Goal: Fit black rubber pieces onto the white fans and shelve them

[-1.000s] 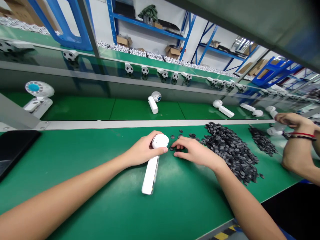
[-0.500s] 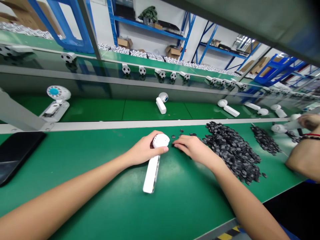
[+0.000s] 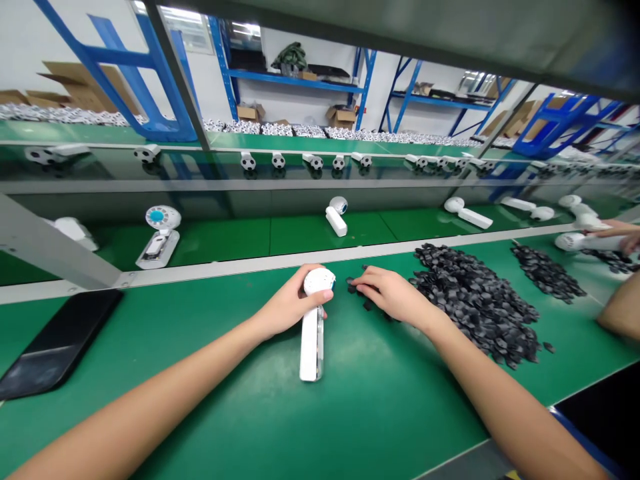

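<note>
My left hand (image 3: 290, 300) is wrapped round the round head of a white handheld fan (image 3: 311, 343); its handle points toward me over the green tabletop. One side of the handle is uncovered, and the palm hides part of the head. Just right of the fan, my right hand (image 3: 387, 292) has thumb and fingers pinched at a small black piece (image 3: 351, 285). A few more loose black pieces lie around and under those fingers. Beyond the right wrist spreads a large pile of the black pieces (image 3: 480, 307).
A black phone-like slab (image 3: 60, 343) lies at left. Behind the table's pale rail (image 3: 240, 267), a green belt (image 3: 280, 233) carries several white fans (image 3: 163, 240). A metal post (image 3: 55, 247) rises at left. A co-worker's hand (image 3: 617, 233) and a smaller black pile (image 3: 545, 270) are at right.
The view has shifted, and the fans on the belt appear further right. The held fan's handle has turned more upright in the picture. My right fingertips stay among the loose black pieces.
</note>
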The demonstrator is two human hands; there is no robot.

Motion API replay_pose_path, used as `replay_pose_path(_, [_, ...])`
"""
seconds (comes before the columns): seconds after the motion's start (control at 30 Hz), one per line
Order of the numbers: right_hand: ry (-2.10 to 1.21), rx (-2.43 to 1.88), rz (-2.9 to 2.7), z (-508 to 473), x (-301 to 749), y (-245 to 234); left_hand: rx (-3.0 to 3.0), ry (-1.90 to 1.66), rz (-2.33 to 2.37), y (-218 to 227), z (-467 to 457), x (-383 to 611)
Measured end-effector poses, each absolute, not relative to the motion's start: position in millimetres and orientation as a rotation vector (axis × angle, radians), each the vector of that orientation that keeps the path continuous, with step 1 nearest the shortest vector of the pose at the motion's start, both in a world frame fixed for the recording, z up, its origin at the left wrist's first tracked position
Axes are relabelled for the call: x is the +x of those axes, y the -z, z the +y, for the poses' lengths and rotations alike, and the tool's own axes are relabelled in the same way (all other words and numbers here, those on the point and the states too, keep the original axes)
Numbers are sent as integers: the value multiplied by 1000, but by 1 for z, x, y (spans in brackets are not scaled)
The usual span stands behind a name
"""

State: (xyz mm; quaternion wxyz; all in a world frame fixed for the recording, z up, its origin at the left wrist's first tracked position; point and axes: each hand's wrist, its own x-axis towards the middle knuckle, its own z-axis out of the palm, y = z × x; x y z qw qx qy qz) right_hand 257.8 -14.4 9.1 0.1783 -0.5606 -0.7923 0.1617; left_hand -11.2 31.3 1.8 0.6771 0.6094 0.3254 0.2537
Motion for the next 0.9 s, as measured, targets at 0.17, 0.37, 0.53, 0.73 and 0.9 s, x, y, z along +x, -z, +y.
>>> replay_pose_path(0.17, [-411,-1575,-2287,-15,255,-6,1391,-584,753,0,30,-12])
replay_pose_path(0.37, [-383,-1532,-2275,-12,250,-4,1339,-601,770,-1,27,-11])
replay_pose_path(0.53, [-588,-1466,-1957,-22,234,-17,1232,-700,723,-13,12,-10])
replay_pose_path(0.73, [-789,-1362,-1841,-45,212,-35,1629,-869,828,-39,-6,-14])
replay_pose_path(0.9, [-971,-1263,-1769,-54,207,-37,1997,-882,888,-46,-9,-18])
